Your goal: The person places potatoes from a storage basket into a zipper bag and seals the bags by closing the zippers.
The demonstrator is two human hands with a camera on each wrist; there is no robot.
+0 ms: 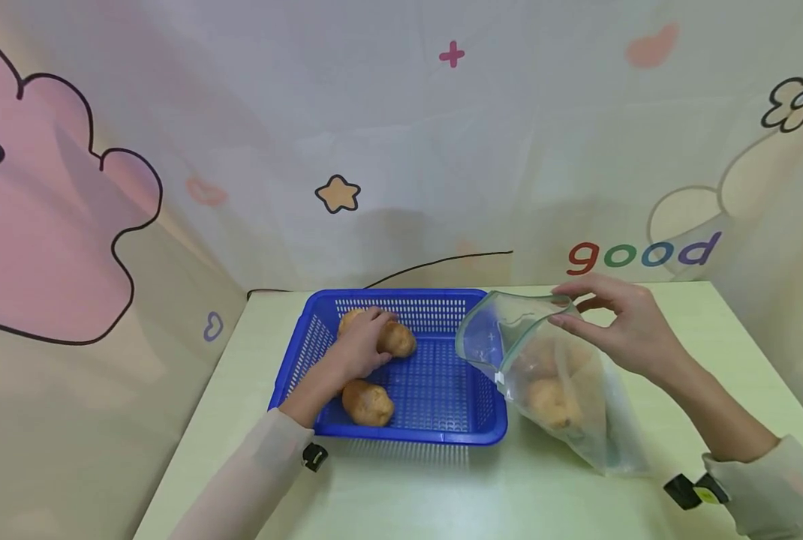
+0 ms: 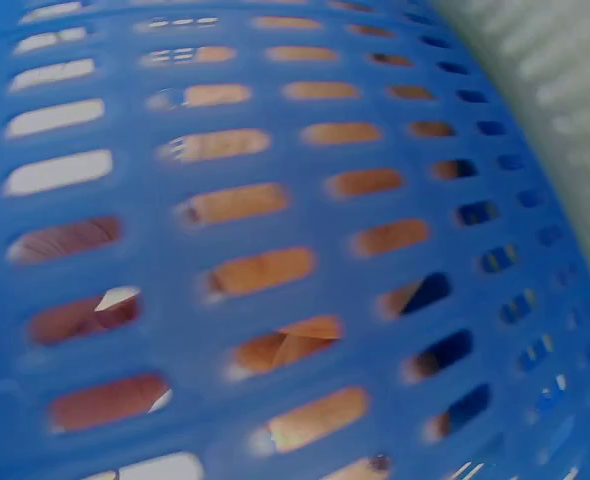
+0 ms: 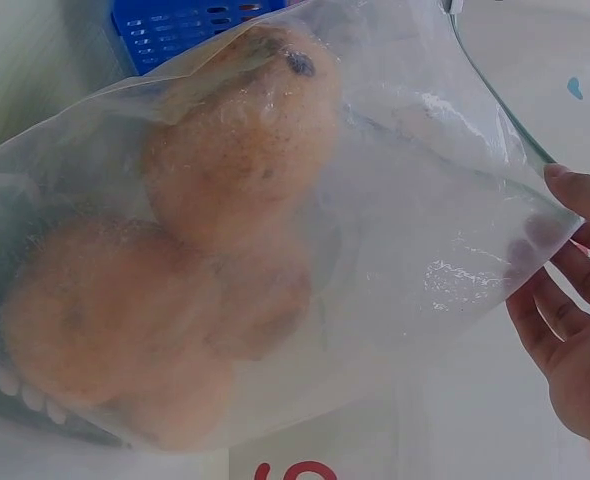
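In the blue basket [image 1: 435, 436], my left hand [image 1: 357, 346] curls its fingers and thumb about a potato [image 1: 398, 341]. Another potato [image 1: 349, 318] lies behind that hand, partly covered by it, and one more potato [image 1: 369, 405] lies nearer the front wall. My right hand [image 1: 621, 322] pinches the rim of a clear zip bag [image 1: 618, 420], whose mouth gapes toward the basket. Several potatoes [image 3: 240, 140] sit inside the bag, blurred by the plastic. From the left wrist, the slotted basket wall [image 2: 275, 220] hides most of the hand and potatoes.
The bag stands against the basket's right side on a pale green table [image 1: 509, 495]. A printed cloth backdrop [image 1: 401, 150] rises behind and at both sides. A white slider [image 1: 499, 378] sits on the bag's zip edge.
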